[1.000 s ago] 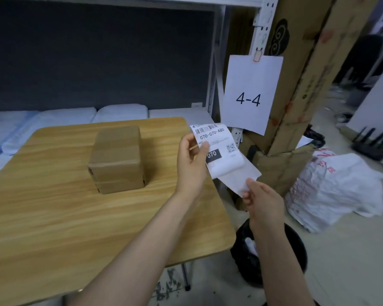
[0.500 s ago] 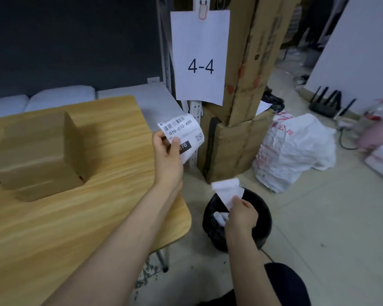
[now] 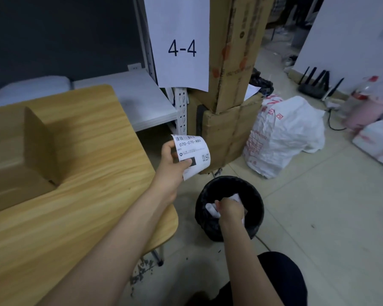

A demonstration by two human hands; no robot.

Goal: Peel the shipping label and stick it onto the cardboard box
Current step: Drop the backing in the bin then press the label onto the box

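Observation:
My left hand [image 3: 173, 166] pinches the white shipping label [image 3: 194, 152], printed with a barcode and "070-070-A80", just past the right edge of the wooden table [image 3: 86, 195]. The brown cardboard box [image 3: 16, 155] sits on the table at the far left, partly cut off by the frame. Down on the floor, my right hand [image 3: 229, 209] reaches inside the black bin [image 3: 229, 206], fingers curled around the white backing paper [image 3: 234, 198]. Other crumpled white paper lies in the bin beside it.
Tall cardboard cartons [image 3: 230, 85] and a "4-4" sign [image 3: 181, 49] on a white shelf post stand behind the bin. A white plastic bag [image 3: 283, 138] lies on the tiled floor to the right. A black router [image 3: 316, 82] and pink bags [image 3: 372, 111] sit farther right.
My right hand pulled the backing paper off the label and lowered it into the bin. My view swung right and down, so the box slid to the left edge. My left hand kept the label.

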